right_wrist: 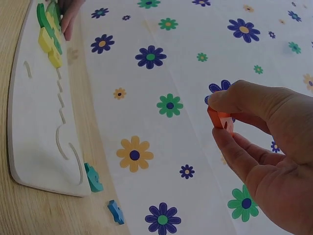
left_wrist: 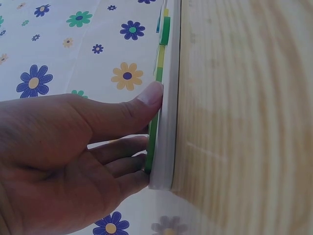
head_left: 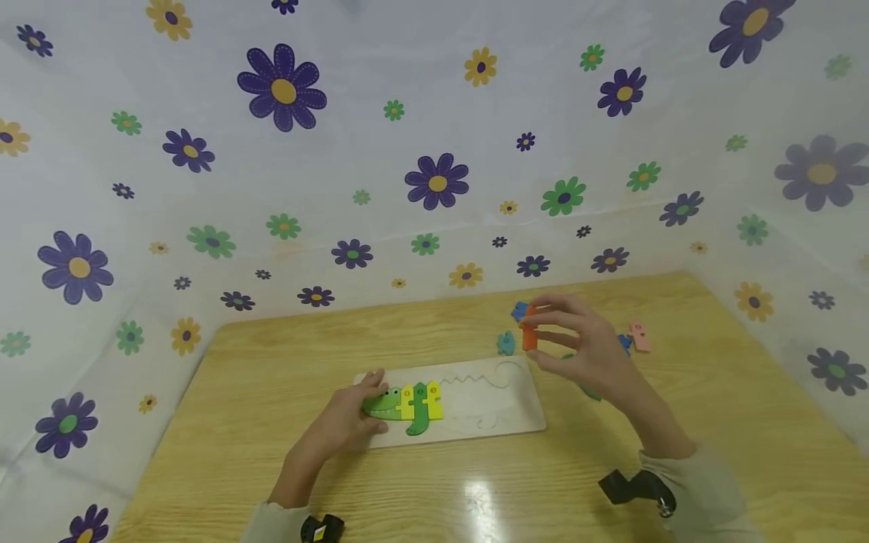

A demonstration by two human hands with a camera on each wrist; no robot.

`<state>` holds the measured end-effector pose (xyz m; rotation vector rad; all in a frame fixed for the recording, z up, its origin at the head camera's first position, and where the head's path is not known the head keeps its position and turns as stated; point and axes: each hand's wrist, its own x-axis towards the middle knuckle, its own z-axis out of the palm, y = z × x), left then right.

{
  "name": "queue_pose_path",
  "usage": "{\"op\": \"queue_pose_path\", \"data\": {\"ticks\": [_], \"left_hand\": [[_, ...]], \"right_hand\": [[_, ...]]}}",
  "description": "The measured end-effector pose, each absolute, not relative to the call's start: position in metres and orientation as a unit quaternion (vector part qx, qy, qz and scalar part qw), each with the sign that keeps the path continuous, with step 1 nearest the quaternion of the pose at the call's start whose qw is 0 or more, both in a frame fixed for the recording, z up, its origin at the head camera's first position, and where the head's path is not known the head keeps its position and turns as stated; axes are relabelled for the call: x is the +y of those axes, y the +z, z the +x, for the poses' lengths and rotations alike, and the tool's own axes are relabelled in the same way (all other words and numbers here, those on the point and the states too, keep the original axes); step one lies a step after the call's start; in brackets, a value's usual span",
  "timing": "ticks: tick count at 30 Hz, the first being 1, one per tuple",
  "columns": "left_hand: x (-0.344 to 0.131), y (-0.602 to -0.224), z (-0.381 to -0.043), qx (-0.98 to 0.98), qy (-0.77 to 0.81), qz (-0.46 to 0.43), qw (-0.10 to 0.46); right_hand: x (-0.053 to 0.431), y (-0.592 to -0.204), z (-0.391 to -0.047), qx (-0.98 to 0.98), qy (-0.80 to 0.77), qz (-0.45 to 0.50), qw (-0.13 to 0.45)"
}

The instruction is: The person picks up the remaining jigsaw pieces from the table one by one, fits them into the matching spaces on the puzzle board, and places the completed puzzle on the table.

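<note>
Right hand clamped on orange piece, thumb against fingertips, held up at 2 o'clock from puzzle board, left hand at board's 9 o'clock, thumb and fingers apart, touching green crocodile head.

Left fingers resting, right fingers pinching (raised)

Your worktop is yellow-brown, wood-grained and smooth, glossy enough to throw a bright glare at its near side. The pale rectangular board on it looks like smooth, matt wood. The small orange block-shaped puzzle piece in your right hand has a smooth, painted look. The far white flower-printed sheet has faint creases; you can't tell cloth from plastic. Your beige right sleeve is matt cloth.
</note>
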<state>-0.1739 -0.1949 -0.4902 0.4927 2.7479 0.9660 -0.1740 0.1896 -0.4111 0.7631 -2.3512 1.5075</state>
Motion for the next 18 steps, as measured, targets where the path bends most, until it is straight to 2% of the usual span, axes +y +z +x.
{"op": "queue_pose_path", "data": {"ticks": [18], "left_hand": [[-0.197,-0.49,-0.174,0.924,0.33,0.166,0.103]], "right_hand": [[0.177,-0.415,-0.174,-0.805,0.517,0.268,0.108]]}}
